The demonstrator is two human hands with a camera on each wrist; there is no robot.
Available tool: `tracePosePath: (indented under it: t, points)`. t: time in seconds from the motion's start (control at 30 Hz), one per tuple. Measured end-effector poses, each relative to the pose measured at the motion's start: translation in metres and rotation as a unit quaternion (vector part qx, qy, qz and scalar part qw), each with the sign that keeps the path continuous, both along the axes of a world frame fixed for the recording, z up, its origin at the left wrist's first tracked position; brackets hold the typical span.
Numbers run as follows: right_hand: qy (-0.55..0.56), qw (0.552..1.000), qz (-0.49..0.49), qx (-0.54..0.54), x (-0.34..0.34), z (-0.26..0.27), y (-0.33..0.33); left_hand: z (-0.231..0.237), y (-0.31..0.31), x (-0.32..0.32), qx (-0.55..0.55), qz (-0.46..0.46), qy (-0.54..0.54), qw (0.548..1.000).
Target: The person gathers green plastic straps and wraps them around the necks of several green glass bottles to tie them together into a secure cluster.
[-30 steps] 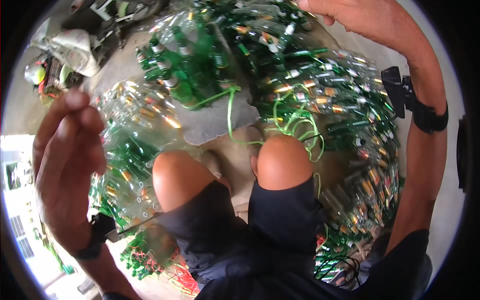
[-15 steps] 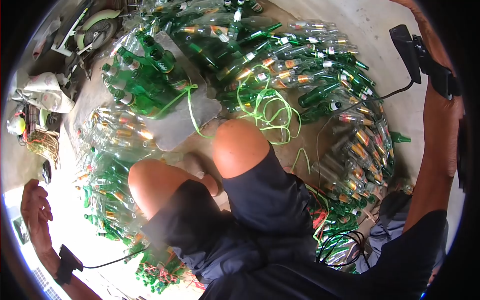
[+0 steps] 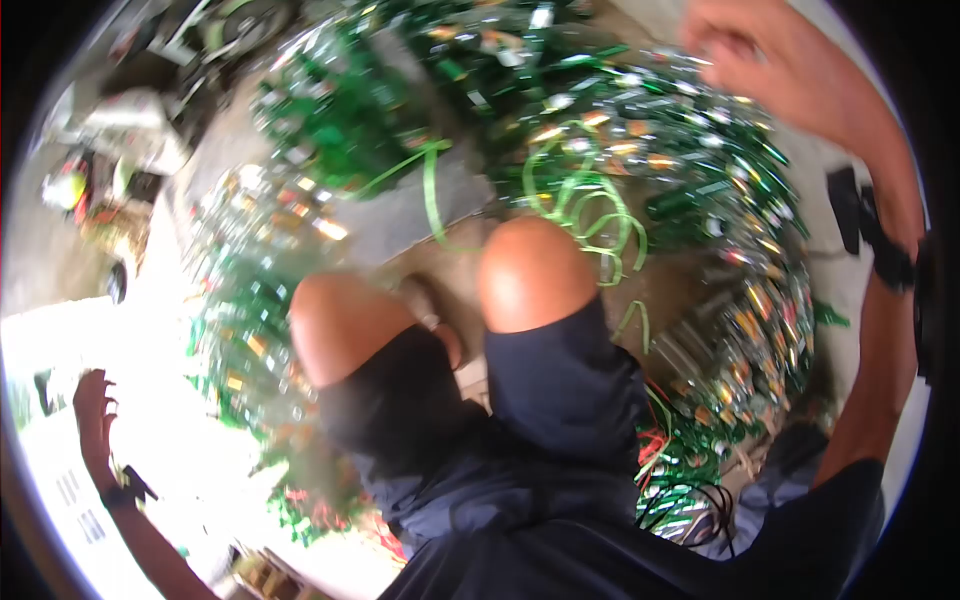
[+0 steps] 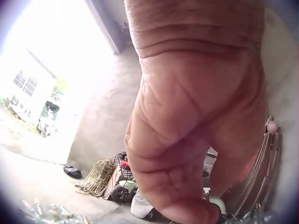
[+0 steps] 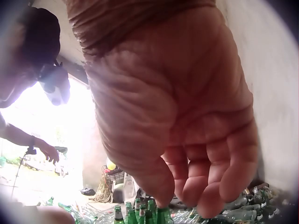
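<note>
Both hands are raised in the air, away from the bottles. My left hand (image 3: 93,410) hangs at the far left with its fingers loosely bent and nothing in them. In the left wrist view its palm side (image 4: 187,102) fills the middle. My right hand (image 3: 765,65) is at the upper right; in the right wrist view its fingers (image 5: 217,163) curl loosely round nothing. A bundle of upright green bottles (image 3: 340,130) stands on a grey sheet (image 3: 455,190) beyond the knees. Light green strap (image 3: 432,195) runs from its base.
Heaps of lying bottles (image 3: 740,210) curve round both sides of the seated person. Loose loops of green strap (image 3: 590,205) lie by the right knee (image 3: 535,270). A black cable (image 3: 690,500) coils at lower right. A wheeled vehicle (image 3: 245,25) stands at upper left.
My left hand has swung outward and down to the far left. The right hand left the head view's top edge and is back in view. The head view has turned and shifted; the bottles stay put.
</note>
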State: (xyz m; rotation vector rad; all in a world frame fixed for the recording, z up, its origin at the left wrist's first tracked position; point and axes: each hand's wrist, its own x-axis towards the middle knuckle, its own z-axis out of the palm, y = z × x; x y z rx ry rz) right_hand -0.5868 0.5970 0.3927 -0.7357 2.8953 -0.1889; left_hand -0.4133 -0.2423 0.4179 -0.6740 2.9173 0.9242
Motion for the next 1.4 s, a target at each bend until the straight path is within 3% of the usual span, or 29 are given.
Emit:
tracePosePath:
  t: [0.03, 0.1, 0.13, 0.2, 0.27, 0.3, 0.37, 0.53, 0.67, 0.9, 1.0, 1.07, 1.17, 1.23, 1.3, 1.4]
  points:
    - [-0.003, 0.999, 0.031, -0.017, -0.003, -0.014, 0.002, 0.006, 0.044, 0.004, 0.027, 0.009, -0.006, 1.0]
    - [-0.075, 0.996, -0.028, -0.047, 0.01, -0.039, -0.004, -0.005, 0.038, 0.019, 0.033, -0.031, -0.001, 0.999]
    - [-0.073, 0.994, -0.018, -0.08, 0.017, -0.051, -0.011, -0.003, 0.043, 0.01, 0.056, 0.021, -0.091, 0.994]
    - [-0.082, 0.989, -0.009, -0.125, 0.027, -0.073, -0.019, -0.011, 0.081, 0.016, 0.054, 0.03, -0.123, 0.991]
    - [-0.097, 0.984, 0.011, -0.147, 0.031, -0.09, -0.026, -0.023, 0.066, 0.039, 0.027, 0.077, -0.168, 0.982]
    - [-0.115, 0.984, -0.006, -0.136, 0.033, -0.097, -0.03, -0.029, 0.048, 0.062, 0.068, 0.028, -0.179, 0.981]
    - [-0.133, 0.982, -0.009, -0.132, 0.032, -0.107, -0.036, -0.047, 0.041, 0.091, -0.033, 0.094, -0.281, 0.954]
    - [-0.15, 0.982, 0.003, -0.117, 0.029, -0.123, -0.033, -0.054, 0.048, 0.141, -0.131, 0.106, -0.447, 0.879]
    - [-0.154, 0.984, 0.0, -0.091, 0.039, -0.128, -0.029, -0.015, 0.053, 0.155, -0.141, 0.167, -0.403, 0.889]
    - [-0.196, 0.975, 0.047, -0.092, 0.075, -0.175, -0.006, 0.058, 0.007, 0.144, -0.242, 0.23, -0.408, 0.85]
    - [-0.234, 0.971, -0.019, -0.039, 0.093, -0.191, 0.007, 0.078, -0.006, 0.118, -0.278, 0.211, -0.392, 0.851]
    - [-0.212, 0.977, 0.013, -0.013, 0.109, -0.201, 0.015, 0.081, 0.0, 0.098, -0.276, 0.198, -0.354, 0.872]
    - [-0.344, 0.935, 0.036, 0.081, 0.143, -0.21, 0.016, 0.074, -0.012, 0.068, -0.269, 0.169, -0.347, 0.882]
    - [-0.455, 0.89, 0.036, 0.029, 0.182, -0.244, 0.036, 0.065, -0.015, 0.054, -0.252, 0.145, -0.316, 0.903]
    - [-0.461, 0.879, 0.105, 0.064, 0.226, -0.269, 0.044, 0.05, 0.005, 0.041, -0.229, 0.11, -0.326, 0.91]
    - [-0.51, 0.851, 0.113, 0.053, 0.289, -0.298, 0.054, 0.017, 0.042, 0.032, -0.167, 0.054, -0.366, 0.914]
